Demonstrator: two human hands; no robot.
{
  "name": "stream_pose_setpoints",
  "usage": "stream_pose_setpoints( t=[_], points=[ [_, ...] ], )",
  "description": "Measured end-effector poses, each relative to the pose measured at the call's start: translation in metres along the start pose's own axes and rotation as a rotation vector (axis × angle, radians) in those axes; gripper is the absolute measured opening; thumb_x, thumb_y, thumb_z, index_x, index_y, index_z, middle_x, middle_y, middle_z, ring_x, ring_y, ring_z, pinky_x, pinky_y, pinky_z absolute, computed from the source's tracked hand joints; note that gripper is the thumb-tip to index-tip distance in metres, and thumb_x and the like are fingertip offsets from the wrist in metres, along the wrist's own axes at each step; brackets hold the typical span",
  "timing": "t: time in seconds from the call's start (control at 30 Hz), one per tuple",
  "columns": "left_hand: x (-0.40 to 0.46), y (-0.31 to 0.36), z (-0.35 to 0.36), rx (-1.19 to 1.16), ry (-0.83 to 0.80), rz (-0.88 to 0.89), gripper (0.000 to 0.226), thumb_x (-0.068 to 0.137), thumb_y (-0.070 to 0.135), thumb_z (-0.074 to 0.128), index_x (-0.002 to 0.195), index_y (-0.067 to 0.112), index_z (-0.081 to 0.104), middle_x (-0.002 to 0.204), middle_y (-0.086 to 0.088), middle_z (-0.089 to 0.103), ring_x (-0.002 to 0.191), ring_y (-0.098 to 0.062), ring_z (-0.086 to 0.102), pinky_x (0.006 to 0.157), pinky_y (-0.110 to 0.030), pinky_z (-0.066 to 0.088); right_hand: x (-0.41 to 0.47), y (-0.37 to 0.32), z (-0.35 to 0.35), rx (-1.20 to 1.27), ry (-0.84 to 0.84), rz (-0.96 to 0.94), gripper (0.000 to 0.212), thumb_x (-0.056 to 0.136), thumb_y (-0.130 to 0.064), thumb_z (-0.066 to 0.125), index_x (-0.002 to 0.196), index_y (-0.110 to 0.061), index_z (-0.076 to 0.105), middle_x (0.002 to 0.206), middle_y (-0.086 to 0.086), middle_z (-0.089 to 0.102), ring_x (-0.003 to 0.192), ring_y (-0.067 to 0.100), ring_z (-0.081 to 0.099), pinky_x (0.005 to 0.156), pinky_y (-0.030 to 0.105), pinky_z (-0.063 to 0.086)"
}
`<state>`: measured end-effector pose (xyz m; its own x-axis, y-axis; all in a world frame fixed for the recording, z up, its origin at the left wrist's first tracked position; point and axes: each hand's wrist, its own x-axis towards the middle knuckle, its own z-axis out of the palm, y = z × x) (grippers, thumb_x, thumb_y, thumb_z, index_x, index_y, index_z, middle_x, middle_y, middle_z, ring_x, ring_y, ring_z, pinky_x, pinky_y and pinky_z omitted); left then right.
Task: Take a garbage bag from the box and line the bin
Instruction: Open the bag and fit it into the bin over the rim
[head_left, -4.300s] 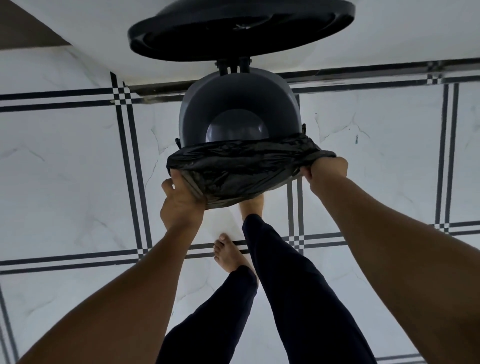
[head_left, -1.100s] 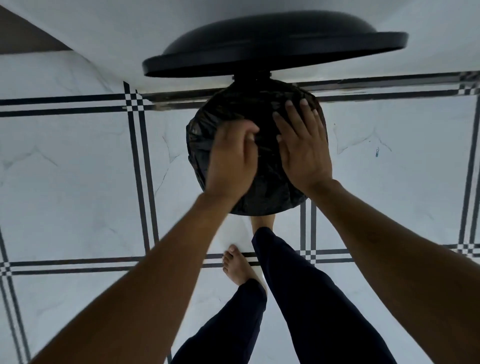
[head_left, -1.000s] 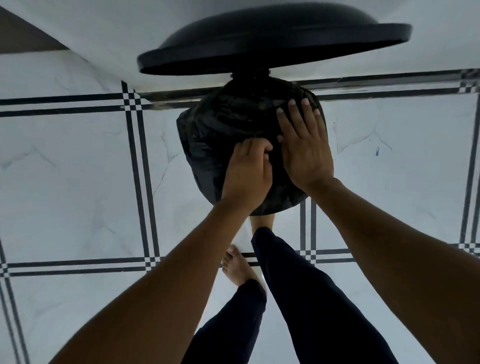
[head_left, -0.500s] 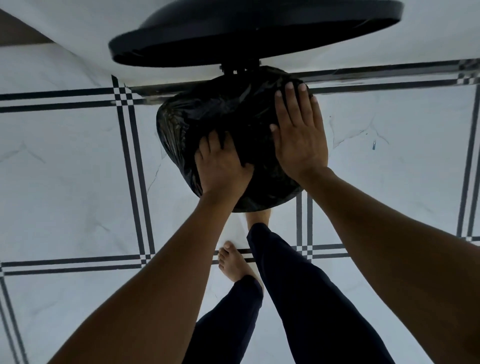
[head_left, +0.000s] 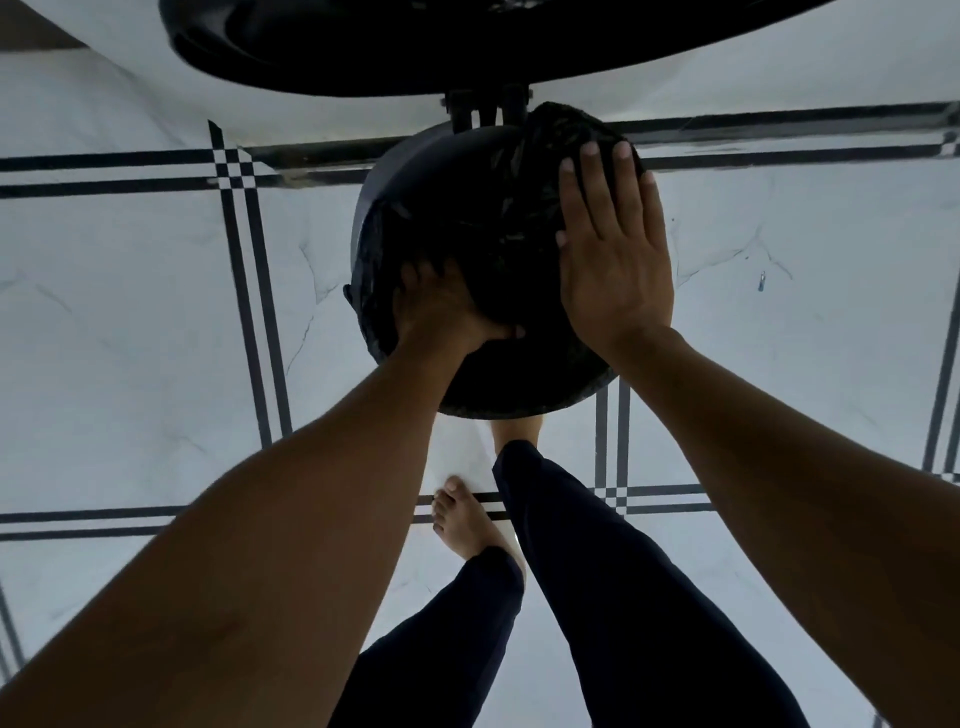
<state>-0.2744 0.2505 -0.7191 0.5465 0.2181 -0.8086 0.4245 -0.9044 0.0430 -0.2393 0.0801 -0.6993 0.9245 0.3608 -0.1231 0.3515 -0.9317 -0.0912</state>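
Note:
A grey pedal bin (head_left: 370, 208) stands on the floor in front of me with its black lid (head_left: 467, 47) raised above it. A black garbage bag (head_left: 519, 384) lies over the bin's mouth and sags inside. My left hand (head_left: 447, 306) reaches down into the bin and presses the bag inward; its fingertips are lost in the dark plastic. My right hand (head_left: 613, 244) lies flat with straight fingers on the bag at the bin's right rim. The bare grey rim shows at the back left.
The floor (head_left: 130, 322) is white marble tile with black stripe borders, and a white wall rises behind the bin. My legs in dark trousers (head_left: 597, 571) and a bare foot (head_left: 462, 519) stand just in front of the bin.
My left hand has gone from the top of the bag down into the bin, pushing the plastic in. The bin's back left rim is now uncovered. My right hand stays flat.

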Motion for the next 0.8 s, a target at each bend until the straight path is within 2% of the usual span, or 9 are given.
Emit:
stream_pose_setpoints(
  t=[0.07, 0.13, 0.27, 0.37, 0.5, 0.57, 0.63, 0.7, 0.8],
  points=[
    [-0.003, -0.003, 0.005, 0.047, -0.023, 0.004, 0.156, 0.059, 0.089, 0.073, 0.165, 0.013, -0.013, 0.172, -0.025, -0.011, 0.160, -0.043, -0.003, 0.129, -0.054, 0.011, -0.001, 0.000, 0.000, -0.001, 0.002, 0.000, 0.058, 0.108, -0.029, 0.027, 0.162, -0.009, 0.017, 0.170, 0.014, 0.016, 0.157, 0.037, 0.010, 0.126, 0.054, 0.014],
    [-0.012, 0.003, 0.008, 0.027, 0.033, -0.027, 0.146, 0.065, 0.087, 0.070, 0.166, 0.011, -0.003, 0.172, -0.025, -0.006, 0.160, -0.043, 0.002, 0.128, -0.054, 0.012, 0.000, -0.001, 0.000, -0.001, -0.004, 0.003, 0.058, 0.108, -0.029, 0.028, 0.162, -0.009, 0.017, 0.170, 0.014, 0.015, 0.157, 0.037, 0.010, 0.126, 0.054, 0.015],
    [-0.027, 0.018, 0.017, -0.217, 0.519, 0.124, 0.051, 0.085, 0.037, 0.069, 0.129, 0.013, 0.063, 0.138, -0.021, 0.054, 0.127, -0.043, 0.049, 0.106, -0.051, 0.040, 0.001, 0.000, 0.001, -0.011, -0.014, -0.001, 0.059, 0.108, -0.030, 0.025, 0.163, -0.010, 0.015, 0.171, 0.013, 0.013, 0.157, 0.036, 0.008, 0.126, 0.054, 0.015],
    [-0.027, 0.031, 0.015, -0.472, 0.486, 0.294, 0.019, 0.090, 0.013, 0.065, 0.108, 0.008, 0.068, 0.116, -0.017, 0.066, 0.107, -0.037, 0.063, 0.094, -0.044, 0.053, 0.000, 0.001, 0.003, -0.008, -0.001, 0.003, 0.059, 0.107, -0.026, 0.029, 0.163, -0.009, 0.016, 0.170, 0.013, 0.014, 0.157, 0.036, 0.009, 0.126, 0.054, 0.015],
    [-0.005, 0.048, 0.012, -0.452, 0.177, 0.298, 0.035, 0.107, 0.023, 0.054, 0.136, 0.006, 0.062, 0.135, -0.020, 0.066, 0.126, -0.036, 0.062, 0.104, -0.032, 0.045, 0.000, 0.000, 0.005, -0.008, 0.019, 0.004, 0.061, 0.105, -0.020, 0.035, 0.162, -0.009, 0.018, 0.170, 0.013, 0.016, 0.157, 0.037, 0.011, 0.126, 0.054, 0.016],
    [0.013, 0.045, 0.012, -0.370, -0.015, 0.175, 0.052, 0.106, 0.034, 0.056, 0.152, 0.012, 0.047, 0.154, -0.021, 0.049, 0.144, -0.039, 0.046, 0.115, -0.039, 0.038, 0.000, 0.001, 0.006, -0.009, 0.025, 0.003, 0.060, 0.105, -0.021, 0.034, 0.162, -0.009, 0.019, 0.170, 0.013, 0.017, 0.157, 0.037, 0.011, 0.126, 0.054, 0.015],
    [0.029, 0.032, 0.014, -0.341, -0.130, -0.009, 0.098, 0.090, 0.056, 0.071, 0.165, 0.021, 0.017, 0.169, -0.020, 0.018, 0.156, -0.041, 0.019, 0.127, -0.051, 0.025, 0.000, 0.001, 0.006, -0.013, 0.033, -0.007, 0.059, 0.106, -0.024, 0.031, 0.162, -0.009, 0.020, 0.170, 0.013, 0.017, 0.157, 0.037, 0.012, 0.126, 0.054, 0.015],
    [0.035, 0.018, 0.014, -0.384, -0.127, -0.085, 0.137, 0.068, 0.073, 0.080, 0.166, 0.025, -0.002, 0.172, -0.016, 0.004, 0.160, -0.040, 0.007, 0.129, -0.056, 0.015, 0.000, 0.000, 0.005, -0.011, 0.032, -0.014, 0.058, 0.107, -0.027, 0.027, 0.162, -0.008, 0.020, 0.170, 0.013, 0.018, 0.156, 0.038, 0.012, 0.126, 0.054, 0.015],
    [0.015, 0.014, 0.014, -0.424, -0.022, -0.074, 0.143, 0.064, 0.076, 0.080, 0.165, 0.025, -0.007, 0.173, -0.013, 0.001, 0.160, -0.038, 0.006, 0.129, -0.058, 0.014, 0.000, -0.002, 0.001, -0.006, 0.023, -0.007, 0.059, 0.107, -0.029, 0.022, 0.162, -0.008, 0.020, 0.170, 0.013, 0.017, 0.157, 0.038, 0.011, 0.126, 0.054, 0.014]
  ],
)
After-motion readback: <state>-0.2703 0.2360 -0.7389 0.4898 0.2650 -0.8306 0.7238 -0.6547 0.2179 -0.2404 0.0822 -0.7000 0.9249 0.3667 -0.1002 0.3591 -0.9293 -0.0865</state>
